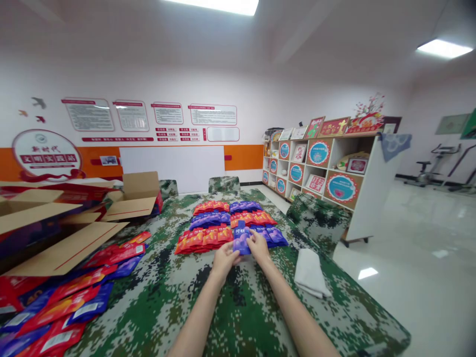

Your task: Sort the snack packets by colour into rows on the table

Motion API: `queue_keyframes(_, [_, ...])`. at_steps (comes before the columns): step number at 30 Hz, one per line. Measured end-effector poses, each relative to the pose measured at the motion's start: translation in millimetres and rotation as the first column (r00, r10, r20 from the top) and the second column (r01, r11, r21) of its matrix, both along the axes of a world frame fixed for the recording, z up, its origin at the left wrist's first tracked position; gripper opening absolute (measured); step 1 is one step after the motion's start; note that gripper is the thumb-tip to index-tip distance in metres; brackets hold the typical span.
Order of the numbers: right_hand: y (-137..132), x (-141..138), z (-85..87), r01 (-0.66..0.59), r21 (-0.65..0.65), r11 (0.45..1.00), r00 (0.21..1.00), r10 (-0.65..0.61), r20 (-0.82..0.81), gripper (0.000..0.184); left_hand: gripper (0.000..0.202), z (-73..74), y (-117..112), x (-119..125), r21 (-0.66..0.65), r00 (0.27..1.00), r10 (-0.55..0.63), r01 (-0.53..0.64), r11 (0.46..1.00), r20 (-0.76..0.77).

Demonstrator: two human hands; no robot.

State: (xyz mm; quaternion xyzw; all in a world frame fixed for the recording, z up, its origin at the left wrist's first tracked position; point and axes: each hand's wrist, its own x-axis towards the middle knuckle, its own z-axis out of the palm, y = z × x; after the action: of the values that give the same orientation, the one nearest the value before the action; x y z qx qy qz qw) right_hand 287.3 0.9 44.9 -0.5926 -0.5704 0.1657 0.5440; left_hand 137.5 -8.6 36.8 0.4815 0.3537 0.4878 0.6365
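Between my two hands is a blue-purple snack pouch (pixel 241 240) with white lettering, its face turned toward me. My left hand (pixel 225 259) grips its lower left side, and my right hand (pixel 259 246) pinches its right edge. Just beyond, red-orange pouches (pixel 204 239) and purple pouches (pixel 273 236) lie in overlapping rows, the two colours alternating in blocks. The front purple row sits right behind my right hand; the front red row is nearest my left hand.
Loose red and purple pouches (pixel 78 297) are heaped at the left, beside open cardboard boxes (pixel 70 248). A folded white cloth (pixel 311 272) lies on the camouflage tablecloth (pixel 260 302) at right. Chairs (pixel 318 220) stand along the table, with a white shelf unit (pixel 375 188) behind.
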Motion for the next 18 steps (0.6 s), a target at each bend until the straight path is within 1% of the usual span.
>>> queue_keyframes(2, [-0.9, 26.0, 4.3, 0.048, 0.002, 0.999, 0.995, -0.048, 0.090, 0.047, 0.062, -1.8, 7.6, 24.9, 0.111, 0.997, -0.026, 0.033, 0.993, -0.068])
queue_keyframes(4, [0.9, 50.2, 8.2, 0.098, -0.023, 0.995, 0.979, -0.093, 0.183, 0.045, 0.068, -1.4, 15.5, 47.4, 0.236, 0.979, -0.036, 0.084, 0.968, -0.203])
queue_keyframes(5, [2.8, 61.0, 9.7, 0.121, -0.043, 0.992, 0.966, -0.108, 0.234, 0.043, 0.066, -0.2, 19.2, 57.1, 0.295, 0.955, -0.023, 0.114, 0.949, -0.294])
queue_keyframes(7, [8.1, 79.1, 12.0, 0.153, -0.084, 0.985, 0.936, -0.117, 0.333, 0.040, 0.058, 3.3, 26.2, 72.6, 0.405, 0.881, 0.058, 0.157, 0.900, -0.470])
queue_keyframes(8, [11.3, 86.0, 12.6, 0.163, -0.101, 0.981, 0.921, -0.114, 0.374, 0.039, 0.053, 5.3, 29.4, 78.2, 0.456, 0.836, 0.111, 0.177, 0.872, -0.537])
queue_keyframes(10, [18.7, 95.2, 12.6, 0.169, -0.123, 0.978, 0.895, -0.100, 0.434, 0.036, 0.044, 8.9, 35.4, 85.0, 0.534, 0.755, 0.205, 0.219, 0.817, -0.623])
queue_keyframes(12, [27.0, 99.0, 10.7, 0.157, -0.136, 0.978, 0.874, -0.074, 0.479, 0.034, 0.037, 11.1, 41.0, 87.2, 0.574, 0.691, 0.264, 0.263, 0.776, -0.673])
queue_keyframes(14, [35.7, 99.2, 6.7, 0.162, -0.154, 0.975, 0.850, -0.058, 0.524, 0.034, 0.031, 11.7, 46.4, 86.7, 0.585, 0.634, 0.295, 0.311, 0.749, -0.715])
queue_keyframes(16, [43.4, 97.8, 1.3, 0.195, -0.180, 0.964, 0.818, -0.059, 0.572, 0.034, 0.028, 10.9, 51.2, 85.3, 0.573, 0.576, 0.310, 0.354, 0.739, -0.756])
queue_keyframes(18, [48.5, 96.4, -3.9, 0.245, -0.198, 0.949, 0.780, -0.071, 0.622, 0.035, 0.032, 8.9, 54.7, 84.0, 0.547, 0.515, 0.321, 0.376, 0.748, -0.795])
